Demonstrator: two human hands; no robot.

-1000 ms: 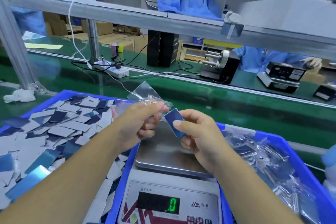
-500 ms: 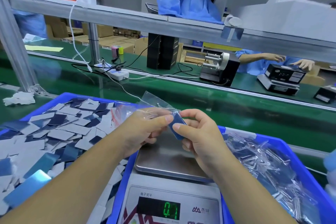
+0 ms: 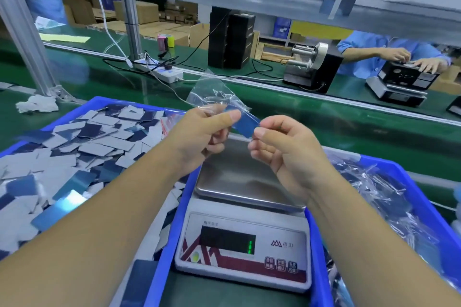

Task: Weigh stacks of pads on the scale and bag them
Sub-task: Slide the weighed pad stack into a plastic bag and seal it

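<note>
A second ago my right hand [image 3: 287, 149] held the stack of pads [image 3: 245, 125] just beside the mouth of the clear bag [image 3: 214, 96]; now the far end of the stack has gone under my left thumb, into the bag opening. My left hand [image 3: 202, 132] pinches the bag mouth, and my right hand pinches the near end of the blue stack. The hands are close together, above the scale platform [image 3: 239, 177], which carries nothing. I judge the weighing is finished and the bagging is about half done. The loose pads lie in the blue bin [image 3: 104, 102] to the left of my left hand, and the filled bags to the right of my right hand.
</note>
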